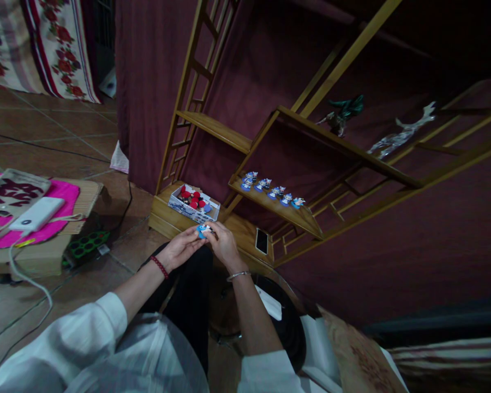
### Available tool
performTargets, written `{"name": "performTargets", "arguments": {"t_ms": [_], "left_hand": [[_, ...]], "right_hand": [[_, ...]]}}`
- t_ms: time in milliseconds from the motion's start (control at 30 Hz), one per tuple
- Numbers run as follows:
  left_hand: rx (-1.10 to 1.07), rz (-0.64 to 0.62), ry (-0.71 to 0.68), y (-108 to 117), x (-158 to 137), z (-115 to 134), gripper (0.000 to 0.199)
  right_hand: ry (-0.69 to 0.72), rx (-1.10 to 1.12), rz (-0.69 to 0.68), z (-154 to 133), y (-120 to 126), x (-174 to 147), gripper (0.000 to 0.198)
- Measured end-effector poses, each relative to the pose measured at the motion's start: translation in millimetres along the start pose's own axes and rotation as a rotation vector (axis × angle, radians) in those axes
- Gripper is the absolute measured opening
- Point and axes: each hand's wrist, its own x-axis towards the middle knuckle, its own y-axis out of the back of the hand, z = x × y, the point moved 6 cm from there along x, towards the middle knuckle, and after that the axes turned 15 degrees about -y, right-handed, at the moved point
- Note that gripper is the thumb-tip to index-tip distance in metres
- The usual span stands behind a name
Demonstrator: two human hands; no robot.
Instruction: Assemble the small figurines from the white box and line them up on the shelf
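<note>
Between my two hands, in front of the shelf, is a small blue-and-white figurine (203, 230). My left hand (185, 247) has its fingers closed on the figurine's near side. The fingers of my right hand (222, 242) pinch it from the other side and hide part of it. Just beyond my hands a patterned white box (175, 205) holds several red pieces and a blue one. Several similar little figurines (271, 191) stand upright in rows on the wooden shelf board (300, 218), up and right of my hands.
A dark-screened phone (262, 241) lies on the lower shelf. Higher up are a green figure (349, 108) and a clear glass ornament (405, 134). Left, a low table (45, 261) carries a pink cloth, a bag and a white power bank (37, 213) with a cable. A round black stool (288, 327) is right.
</note>
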Motion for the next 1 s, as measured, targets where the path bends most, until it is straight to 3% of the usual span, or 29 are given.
{"name": "performTargets", "arguments": {"t_ms": [233, 733, 1000], "left_hand": [[0.021, 0.055, -0.018, 2.7, 1.5, 1.6, 0.026], [0.094, 0.128, 0.039, -8.5, 6.5, -9.7, 0.016], [0.086, 0.065, 0.054, -22.5, 24.3, -20.4, 0.016]], "right_hand": [[-0.029, -0.005, 0.037, 3.5, -3.9, 0.8, 0.024], [-0.085, -0.062, 0.087, 17.7, 4.9, 0.1, 0.024], [-0.05, -0.049, 0.085, 27.5, 25.0, 9.1, 0.023]]}}
